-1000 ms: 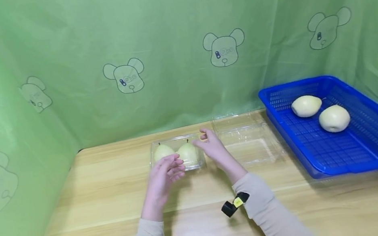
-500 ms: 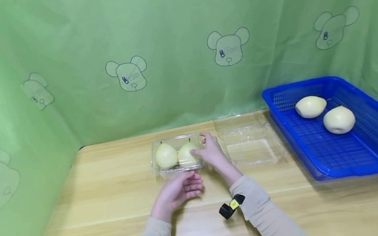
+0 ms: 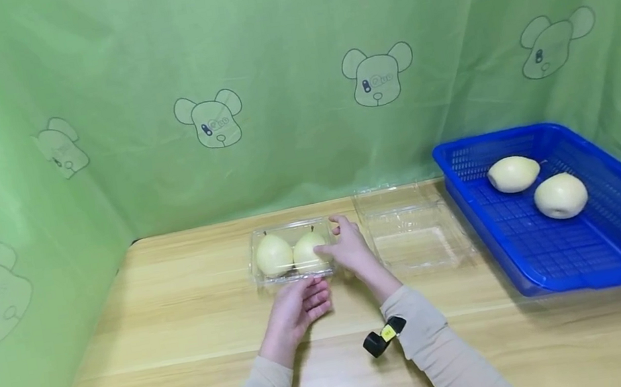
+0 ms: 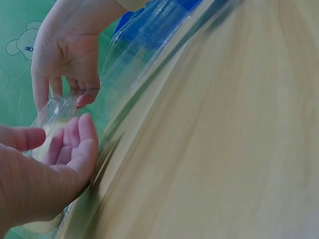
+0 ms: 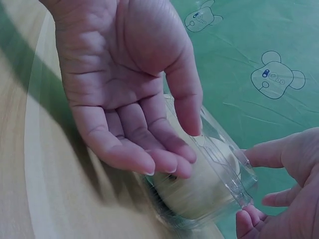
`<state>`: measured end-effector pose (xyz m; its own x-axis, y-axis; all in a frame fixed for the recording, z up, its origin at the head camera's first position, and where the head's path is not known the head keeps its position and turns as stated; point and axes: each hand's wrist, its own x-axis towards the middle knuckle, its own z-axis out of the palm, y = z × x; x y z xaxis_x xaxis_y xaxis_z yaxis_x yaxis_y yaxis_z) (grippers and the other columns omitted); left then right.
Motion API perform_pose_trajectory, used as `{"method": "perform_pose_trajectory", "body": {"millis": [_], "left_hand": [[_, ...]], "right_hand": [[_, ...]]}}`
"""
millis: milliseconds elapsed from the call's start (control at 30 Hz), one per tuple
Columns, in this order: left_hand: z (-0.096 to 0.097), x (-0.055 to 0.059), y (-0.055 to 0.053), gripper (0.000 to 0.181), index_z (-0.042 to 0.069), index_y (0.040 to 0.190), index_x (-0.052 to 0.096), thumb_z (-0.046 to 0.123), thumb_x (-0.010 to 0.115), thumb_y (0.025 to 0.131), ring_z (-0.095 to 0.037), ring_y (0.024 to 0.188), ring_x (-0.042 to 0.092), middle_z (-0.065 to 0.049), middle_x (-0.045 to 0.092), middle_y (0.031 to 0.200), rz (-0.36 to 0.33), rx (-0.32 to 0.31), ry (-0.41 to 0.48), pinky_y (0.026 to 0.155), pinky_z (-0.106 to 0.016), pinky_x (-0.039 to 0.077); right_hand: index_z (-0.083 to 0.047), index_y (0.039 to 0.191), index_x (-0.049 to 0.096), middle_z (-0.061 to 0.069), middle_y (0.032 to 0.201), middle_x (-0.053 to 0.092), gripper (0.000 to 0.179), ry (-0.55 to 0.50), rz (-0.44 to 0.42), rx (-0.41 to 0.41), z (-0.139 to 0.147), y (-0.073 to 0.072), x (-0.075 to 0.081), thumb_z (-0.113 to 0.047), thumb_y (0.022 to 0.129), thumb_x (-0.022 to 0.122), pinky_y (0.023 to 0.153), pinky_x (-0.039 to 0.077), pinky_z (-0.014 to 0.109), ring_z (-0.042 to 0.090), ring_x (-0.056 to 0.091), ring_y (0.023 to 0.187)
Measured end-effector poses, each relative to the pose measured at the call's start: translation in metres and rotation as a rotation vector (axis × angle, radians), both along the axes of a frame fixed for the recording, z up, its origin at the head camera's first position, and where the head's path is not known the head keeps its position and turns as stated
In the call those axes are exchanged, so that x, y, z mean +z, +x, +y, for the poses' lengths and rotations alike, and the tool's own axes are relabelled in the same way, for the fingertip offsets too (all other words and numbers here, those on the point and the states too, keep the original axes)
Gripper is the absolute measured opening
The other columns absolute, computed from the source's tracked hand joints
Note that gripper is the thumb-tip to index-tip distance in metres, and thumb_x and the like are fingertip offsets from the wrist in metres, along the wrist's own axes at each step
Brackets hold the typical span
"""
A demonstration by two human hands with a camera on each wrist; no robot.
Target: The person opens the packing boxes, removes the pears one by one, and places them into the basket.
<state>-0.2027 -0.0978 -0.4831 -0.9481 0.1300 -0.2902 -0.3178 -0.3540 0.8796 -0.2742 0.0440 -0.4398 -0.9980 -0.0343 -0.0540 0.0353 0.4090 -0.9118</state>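
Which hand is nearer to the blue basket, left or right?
Right. The right hand is left of the blue basket, at the right end of the pear container; the left hand is farther left, near its front edge.

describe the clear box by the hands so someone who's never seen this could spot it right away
On the wooden table, find the big blue basket at the head view's right, then move left past an open clear container. Next comes the clear box, with the right hand at its right end. Unlike the open container, it has its lid over two pale pears, stems up.
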Motion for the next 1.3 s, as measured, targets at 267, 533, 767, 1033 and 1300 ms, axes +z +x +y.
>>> {"method": "perform_pose_trajectory", "body": {"millis": [267, 533, 767, 1033, 1300], "left_hand": [[0.005, -0.002, 0.001, 0.03, -0.009, 0.116, 0.057, 0.015, 0.052, 0.099, -0.007, 0.072, 0.068, 0.001, 0.072, 0.08, -0.004, 0.131, 0.017, 0.075, -0.028, 0.062], [0.011, -0.003, 0.001, 0.023, -0.008, 0.106, 0.06, 0.012, 0.054, 0.097, -0.008, 0.07, 0.068, 0.001, 0.071, 0.076, 0.024, 0.201, 0.03, 0.071, -0.026, 0.061], [0.013, -0.003, -0.001, 0.019, -0.008, 0.103, 0.06, 0.009, 0.054, 0.095, -0.006, 0.064, 0.067, 0.002, 0.07, 0.069, 0.019, 0.217, 0.006, 0.067, -0.025, 0.061], [0.012, 0.0, 0.001, 0.019, -0.008, 0.104, 0.059, 0.007, 0.053, 0.094, -0.007, 0.066, 0.066, 0.002, 0.069, 0.071, 0.027, 0.205, -0.013, 0.071, -0.027, 0.061], [0.011, 0.001, 0.002, 0.021, -0.01, 0.106, 0.058, 0.006, 0.053, 0.093, -0.007, 0.065, 0.066, 0.002, 0.069, 0.07, 0.036, 0.205, -0.014, 0.072, -0.027, 0.061]], "right_hand": [[-0.009, 0.149, 0.033, 0.023, 0.138, 0.044, 0.085, 0.001, 0.001, 0.018, 0.002, 0.0, 0.0, -0.012, 0.077, 0.078, 0.105, 0.045, 0.05, 0.04, 0.05, 0.121], [-0.01, 0.148, 0.034, 0.022, 0.136, 0.047, 0.084, 0.019, -0.011, 0.023, 0.004, 0.001, 0.002, -0.011, 0.077, 0.078, 0.1, 0.049, 0.048, 0.039, 0.052, 0.117], [-0.007, 0.145, 0.036, 0.019, 0.126, 0.057, 0.08, 0.002, -0.032, 0.029, 0.007, 0.0, 0.001, -0.01, 0.077, 0.078, 0.087, 0.054, 0.038, 0.034, 0.059, 0.106], [-0.002, 0.14, 0.039, 0.018, 0.111, 0.065, 0.072, -0.05, -0.079, 0.032, 0.012, 0.0, 0.001, -0.008, 0.079, 0.076, 0.084, 0.054, 0.036, 0.028, 0.064, 0.095], [0.002, 0.139, 0.039, 0.02, 0.104, 0.066, 0.065, -0.117, -0.084, 0.05, 0.015, -0.001, 0.003, -0.004, 0.082, 0.069, 0.087, 0.055, 0.045, 0.024, 0.063, 0.085]]}}
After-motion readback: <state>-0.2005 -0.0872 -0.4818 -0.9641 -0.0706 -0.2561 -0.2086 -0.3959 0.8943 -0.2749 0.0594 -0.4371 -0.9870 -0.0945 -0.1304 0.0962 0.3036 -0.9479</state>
